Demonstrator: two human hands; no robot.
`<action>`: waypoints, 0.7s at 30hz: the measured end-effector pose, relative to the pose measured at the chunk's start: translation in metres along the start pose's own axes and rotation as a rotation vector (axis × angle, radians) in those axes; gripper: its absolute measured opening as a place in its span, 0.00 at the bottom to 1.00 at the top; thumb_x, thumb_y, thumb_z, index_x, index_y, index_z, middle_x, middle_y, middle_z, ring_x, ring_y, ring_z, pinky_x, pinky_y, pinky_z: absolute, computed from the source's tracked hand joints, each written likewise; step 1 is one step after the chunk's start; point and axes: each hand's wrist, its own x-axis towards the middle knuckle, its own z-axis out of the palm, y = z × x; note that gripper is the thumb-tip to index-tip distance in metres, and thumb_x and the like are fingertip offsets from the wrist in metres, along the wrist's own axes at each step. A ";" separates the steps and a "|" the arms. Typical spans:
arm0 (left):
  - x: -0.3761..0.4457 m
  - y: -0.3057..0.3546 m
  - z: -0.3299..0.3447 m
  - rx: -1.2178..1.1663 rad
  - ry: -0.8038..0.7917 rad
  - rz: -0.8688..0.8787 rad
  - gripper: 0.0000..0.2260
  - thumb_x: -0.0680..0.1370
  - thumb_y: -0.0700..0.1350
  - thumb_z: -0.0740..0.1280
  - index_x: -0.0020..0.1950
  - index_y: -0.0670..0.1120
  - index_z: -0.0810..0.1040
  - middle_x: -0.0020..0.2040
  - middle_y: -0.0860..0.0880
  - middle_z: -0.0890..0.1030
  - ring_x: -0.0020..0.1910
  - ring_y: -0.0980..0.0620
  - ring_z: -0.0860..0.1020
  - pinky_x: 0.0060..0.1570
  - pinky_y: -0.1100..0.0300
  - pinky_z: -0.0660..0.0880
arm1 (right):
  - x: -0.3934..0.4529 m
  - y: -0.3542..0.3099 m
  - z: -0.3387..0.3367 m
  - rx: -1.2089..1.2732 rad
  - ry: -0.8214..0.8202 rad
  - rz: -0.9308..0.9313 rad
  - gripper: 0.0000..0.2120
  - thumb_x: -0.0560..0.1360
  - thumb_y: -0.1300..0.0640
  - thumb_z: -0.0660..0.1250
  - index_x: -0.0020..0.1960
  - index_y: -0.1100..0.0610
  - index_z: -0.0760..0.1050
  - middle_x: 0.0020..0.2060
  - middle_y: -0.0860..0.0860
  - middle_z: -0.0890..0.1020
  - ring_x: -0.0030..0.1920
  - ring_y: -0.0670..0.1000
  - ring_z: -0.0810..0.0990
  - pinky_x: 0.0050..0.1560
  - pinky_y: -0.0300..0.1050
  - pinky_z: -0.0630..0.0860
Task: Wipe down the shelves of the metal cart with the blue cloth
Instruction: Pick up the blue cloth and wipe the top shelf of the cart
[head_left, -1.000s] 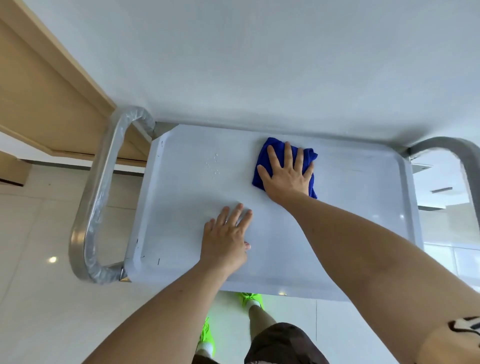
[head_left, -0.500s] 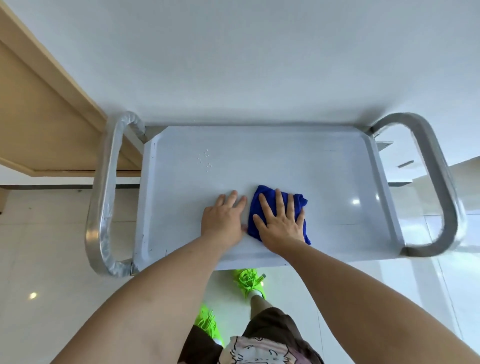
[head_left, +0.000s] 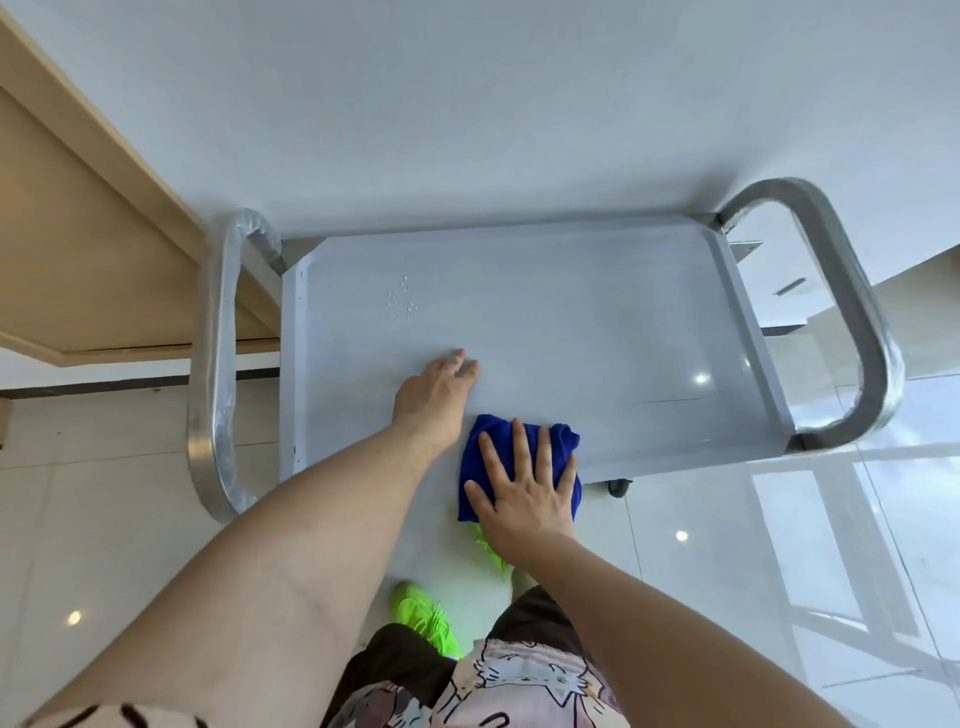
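Note:
The metal cart's top shelf (head_left: 571, 322) is a pale grey tray seen from above, with a tubular handle at each end. A folded blue cloth (head_left: 480, 457) lies at the shelf's near edge, partly over the lip. My right hand (head_left: 524, 493) presses flat on the cloth with fingers spread. My left hand (head_left: 436, 397) rests palm down on the bare shelf just left of the cloth, holding nothing. A few water droplets (head_left: 402, 304) sit on the shelf toward the far left.
The left handle (head_left: 215, 364) and right handle (head_left: 852, 322) curve out from the cart. A wooden cabinet (head_left: 78, 249) stands at the left, a white wall behind. A caster (head_left: 619, 487) shows under the near edge. Glossy floor tiles and bright green shoes (head_left: 426, 616) are below.
My right hand has dragged the blue cloth from the far side of the shelf back to its near edge. My left hand stayed planted on the shelf.

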 end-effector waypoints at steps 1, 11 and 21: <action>-0.002 -0.002 0.001 0.008 0.034 -0.025 0.37 0.74 0.35 0.67 0.79 0.52 0.54 0.81 0.50 0.50 0.77 0.49 0.55 0.67 0.52 0.67 | -0.002 -0.006 0.002 -0.002 0.001 -0.013 0.31 0.77 0.31 0.35 0.77 0.36 0.33 0.79 0.48 0.33 0.73 0.57 0.21 0.69 0.66 0.24; -0.035 -0.073 0.008 -0.060 0.151 -0.288 0.31 0.79 0.60 0.62 0.79 0.54 0.55 0.80 0.46 0.54 0.77 0.40 0.53 0.72 0.41 0.58 | 0.005 -0.048 0.005 -0.072 -0.001 -0.089 0.32 0.77 0.29 0.37 0.78 0.37 0.34 0.80 0.51 0.35 0.76 0.63 0.28 0.68 0.73 0.30; -0.024 -0.115 0.005 -0.071 0.125 -0.329 0.34 0.77 0.54 0.67 0.79 0.53 0.54 0.80 0.45 0.52 0.78 0.43 0.52 0.72 0.41 0.60 | 0.075 -0.068 -0.008 -0.109 0.093 -0.222 0.34 0.75 0.25 0.36 0.78 0.35 0.35 0.81 0.50 0.40 0.78 0.62 0.33 0.71 0.72 0.32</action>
